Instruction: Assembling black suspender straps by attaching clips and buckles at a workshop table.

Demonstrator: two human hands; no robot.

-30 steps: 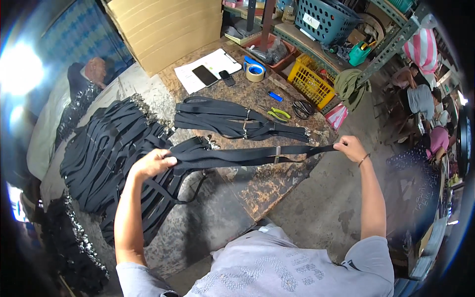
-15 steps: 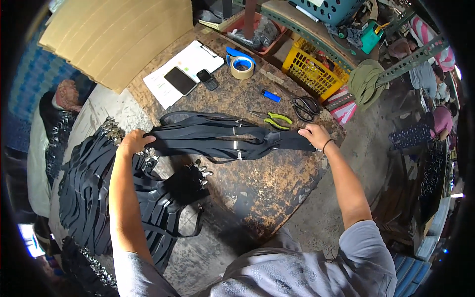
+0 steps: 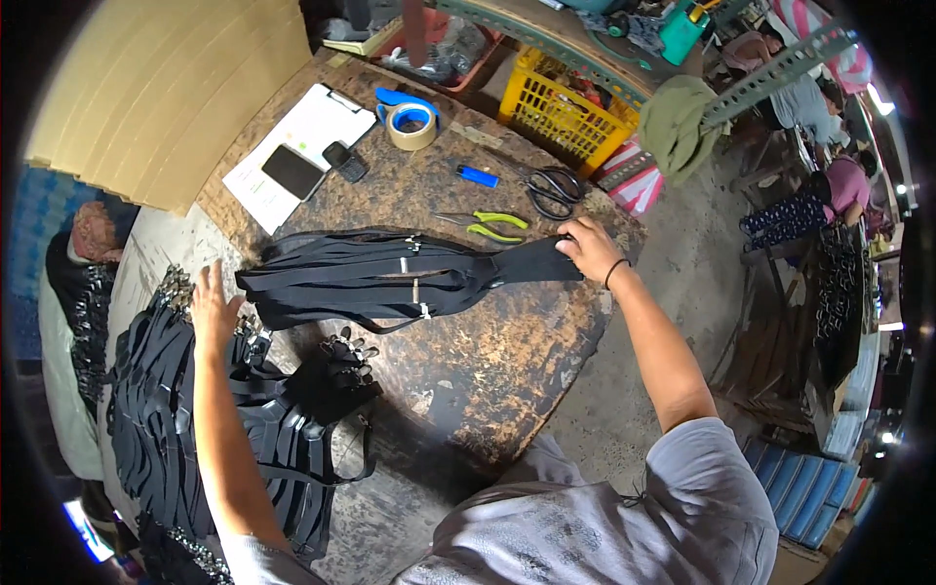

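Observation:
A bundle of black suspenders (image 3: pixel 341 276), flat straps with silver metal adjusters, lies stretched across the worn wooden table (image 3: pixel 507 366). Its narrow right end is pinched in my right hand (image 3: pixel 588 252), fingers closed round the straps. My left hand (image 3: pixel 213 304) is off the bundle, just beyond its left end, fingers spread and holding nothing. Below that hand hangs a large heap of more black suspenders (image 3: pixel 175 390) with metal clips along its top. A smaller folded black bunch (image 3: pixel 336 383) with clips sits beside the heap.
Behind the bundle lie green-handled pliers (image 3: pixel 497 224), black scissors (image 3: pixel 554 192), a blue lighter-sized object (image 3: pixel 478 175), a tape roll (image 3: pixel 410 127), a phone (image 3: pixel 292 173) and papers (image 3: pixel 327 112). Cardboard (image 3: pixel 175 88) stands at the far left, a yellow basket (image 3: pixel 561 107) at the back. People work at far right.
My left hand has let go of the bundle's left end and opened, moving a little away leftward. My right hand keeps its grip. The whole view has shifted, so things sit further left.

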